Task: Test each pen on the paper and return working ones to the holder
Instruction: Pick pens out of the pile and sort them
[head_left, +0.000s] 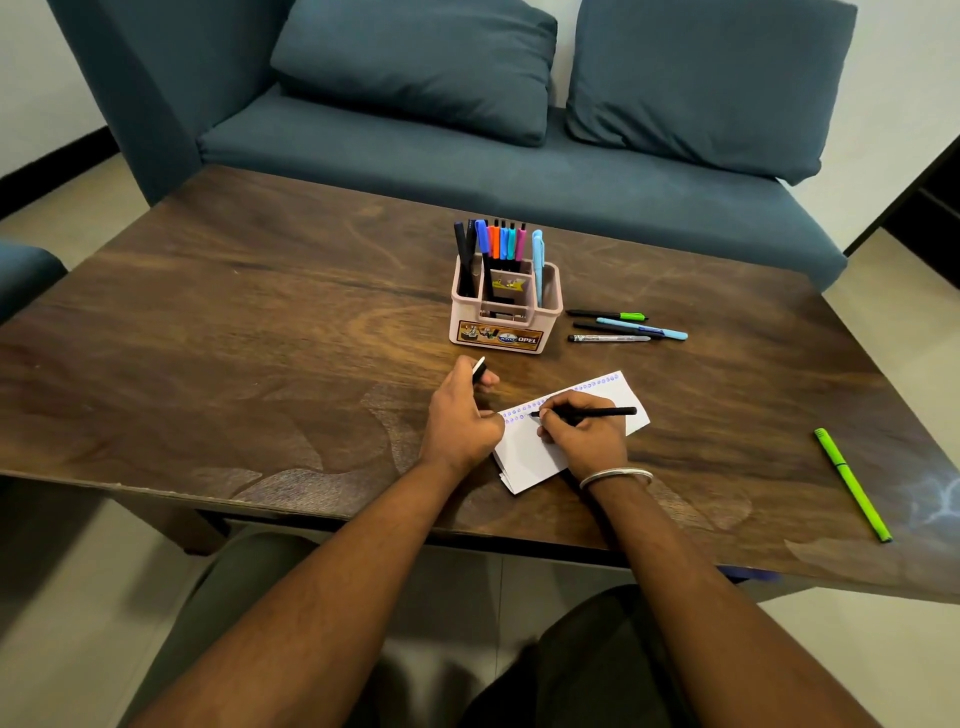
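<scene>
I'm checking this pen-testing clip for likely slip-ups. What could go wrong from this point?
The left hand grips only a pen cap, and the paper overhangs the table edge, so it may shift while the right hand writes with the black pen.

The green pen lies close to the table's edge and could roll off.

The loose pens beside the holder might get mixed up with tested ones.

My living room at home, teal sofa (467, 171) with loose cushions (415, 67) facing me, low wooden coffee table (260, 338), tiled floor (62, 597).
</scene>
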